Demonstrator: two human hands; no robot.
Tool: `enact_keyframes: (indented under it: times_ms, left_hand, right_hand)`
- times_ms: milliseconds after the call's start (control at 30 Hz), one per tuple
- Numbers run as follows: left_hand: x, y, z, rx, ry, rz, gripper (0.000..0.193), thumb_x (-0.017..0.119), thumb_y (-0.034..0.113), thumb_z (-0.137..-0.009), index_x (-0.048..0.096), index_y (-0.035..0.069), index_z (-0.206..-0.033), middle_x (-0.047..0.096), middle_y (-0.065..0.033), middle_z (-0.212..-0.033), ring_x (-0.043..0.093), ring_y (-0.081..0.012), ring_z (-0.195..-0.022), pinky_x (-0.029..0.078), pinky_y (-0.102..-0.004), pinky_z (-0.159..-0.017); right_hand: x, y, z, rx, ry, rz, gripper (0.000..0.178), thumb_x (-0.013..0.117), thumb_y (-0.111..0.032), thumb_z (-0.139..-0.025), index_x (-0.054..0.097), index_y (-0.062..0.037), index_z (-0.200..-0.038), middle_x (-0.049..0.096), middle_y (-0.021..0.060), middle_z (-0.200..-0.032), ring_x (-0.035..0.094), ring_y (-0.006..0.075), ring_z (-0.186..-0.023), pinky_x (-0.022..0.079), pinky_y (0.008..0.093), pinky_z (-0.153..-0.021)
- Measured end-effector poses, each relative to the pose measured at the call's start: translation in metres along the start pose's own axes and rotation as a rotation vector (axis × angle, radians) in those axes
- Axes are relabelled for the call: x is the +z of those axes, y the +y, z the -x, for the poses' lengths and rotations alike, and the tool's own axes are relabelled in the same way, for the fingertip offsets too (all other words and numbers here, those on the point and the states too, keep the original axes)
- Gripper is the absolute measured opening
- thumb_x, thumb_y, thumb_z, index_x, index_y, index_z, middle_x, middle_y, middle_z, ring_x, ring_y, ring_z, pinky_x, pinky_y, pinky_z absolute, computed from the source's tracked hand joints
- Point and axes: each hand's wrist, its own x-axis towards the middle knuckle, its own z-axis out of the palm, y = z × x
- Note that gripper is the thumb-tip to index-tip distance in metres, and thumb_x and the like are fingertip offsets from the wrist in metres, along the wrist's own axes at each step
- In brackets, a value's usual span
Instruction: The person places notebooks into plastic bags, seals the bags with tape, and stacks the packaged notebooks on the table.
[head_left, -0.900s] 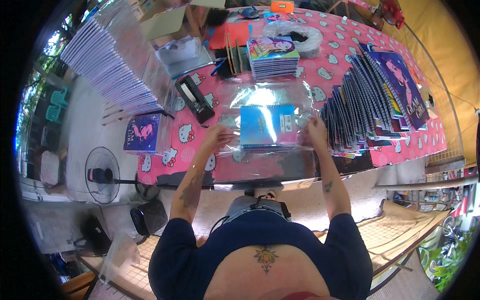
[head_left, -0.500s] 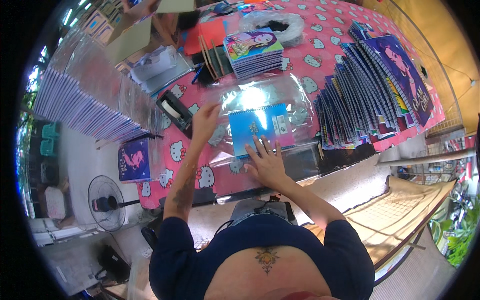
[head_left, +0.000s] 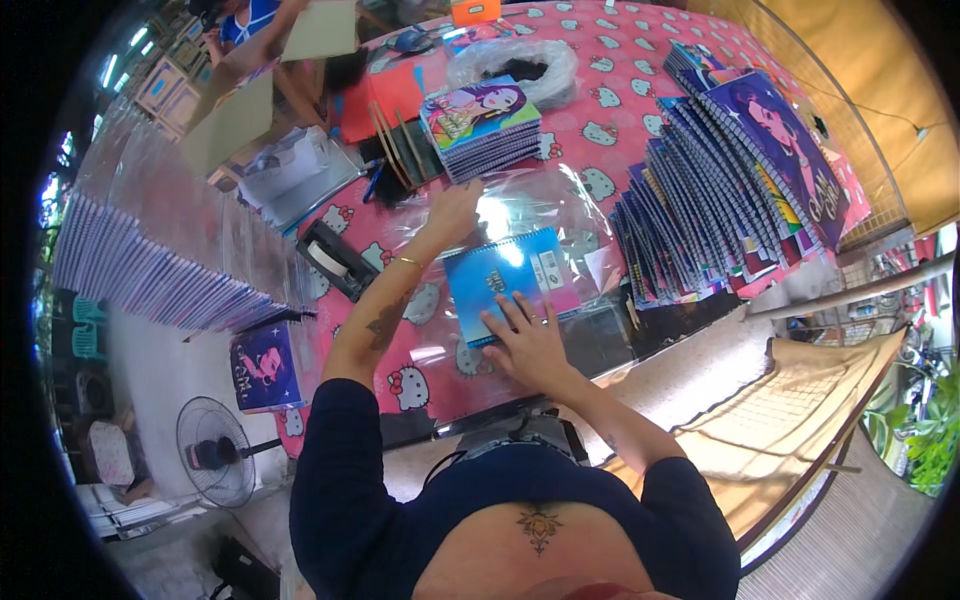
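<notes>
A blue and pink spiral notebook [head_left: 465, 285] lies on a clear plastic sheet [head_left: 555, 195] on the table. My right hand [head_left: 527, 345] rests flat on the notebook's lower part, fingers spread. Beyond its upper left corner, my left hand [head_left: 457, 210] is closed, fingertips pinched on the clear plastic; the thin film is hard to make out there. Left of my forearm stands a black tape dispenser [head_left: 335, 262]. Just past my left hand sits a stack of notebooks [head_left: 485, 115] with a colourful cover on top.
Spiral notebooks [head_left: 690, 190] lean in a long overlapping row at the right. A tall stack of plastic-wrapped notebooks [head_left: 170, 260] fills the left, above a purple notebook [head_left: 265, 365]. A fan [head_left: 213, 452] stands beside the table. At the far left another person [head_left: 250, 22] is partly visible.
My left hand has moved right and away from me, from the plastic's left side towards its far side. My right hand stays on the notebook. The whole view has shifted slightly.
</notes>
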Motion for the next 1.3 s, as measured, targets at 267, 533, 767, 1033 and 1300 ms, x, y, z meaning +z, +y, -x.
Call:
enact_keyframes:
  times_ms: [267, 533, 767, 1033, 1300]
  left_hand:
    - [-0.002, 0.006, -0.001, -0.191, -0.095, 0.142, 0.034, 0.069, 0.014, -0.074, 0.057, 0.008, -0.106, 0.066, -0.0186, -0.09, 0.064, -0.0363, -0.089, 0.048, -0.0468, -0.076]
    - [-0.049, 0.08, 0.041, -0.084, -0.036, -0.026, 0.022, 0.068, 0.02, -0.079, 0.066, 0.007, -0.096, 0.066, -0.0137, -0.086, 0.064, -0.0343, -0.085, 0.05, -0.0463, -0.075]
    - [0.005, 0.152, 0.116, -0.208, 0.211, 0.121, 0.013, 0.057, 0.012, -0.083, 0.063, 0.004, -0.092, 0.065, -0.0152, -0.091, 0.064, -0.0353, -0.085, 0.052, -0.0448, -0.071]
    - [-0.003, 0.178, 0.115, -0.316, 0.313, 0.123, 0.022, 0.056, 0.01, -0.084, 0.061, 0.001, -0.103, 0.066, -0.0178, -0.108, 0.064, -0.0349, -0.099, 0.053, -0.0422, -0.079]
    - [-0.02, 0.176, 0.115, -0.644, 0.082, 0.497, 0.024, 0.059, 0.02, -0.089, 0.067, 0.006, -0.106, 0.069, -0.0153, -0.098, 0.067, -0.0333, -0.091, 0.053, -0.041, -0.08]
  right_hand:
    - [-0.002, 0.004, 0.006, -0.062, 0.01, 0.026, 0.054, 0.062, -0.043, -0.086, 0.052, -0.021, -0.134, 0.042, 0.01, -0.145, 0.037, 0.0317, -0.135, 0.023, 0.0628, -0.107]
    - [0.0, 0.01, 0.005, -0.112, -0.004, 0.068, 0.059, 0.059, -0.049, -0.087, 0.048, -0.0203, -0.138, 0.041, 0.0127, -0.145, 0.035, 0.0345, -0.136, 0.024, 0.0664, -0.103]
    - [0.008, 0.023, 0.003, -0.144, -0.044, 0.124, 0.071, 0.057, -0.057, -0.085, 0.045, -0.0188, -0.143, 0.038, 0.0136, -0.149, 0.02, 0.0368, -0.144, 0.012, 0.0777, -0.1]
    - [-0.002, 0.035, 0.0, -0.163, -0.188, 0.162, 0.076, 0.057, -0.06, -0.083, 0.041, -0.0181, -0.145, 0.027, 0.012, -0.156, 0.018, 0.0364, -0.145, 0.016, 0.0748, -0.098]
    - [-0.009, 0.063, -0.016, -0.254, -0.207, 0.002, 0.069, 0.054, -0.056, -0.087, 0.046, -0.0133, -0.141, 0.037, 0.0183, -0.148, 0.031, 0.0356, -0.139, 0.025, 0.0651, -0.101]
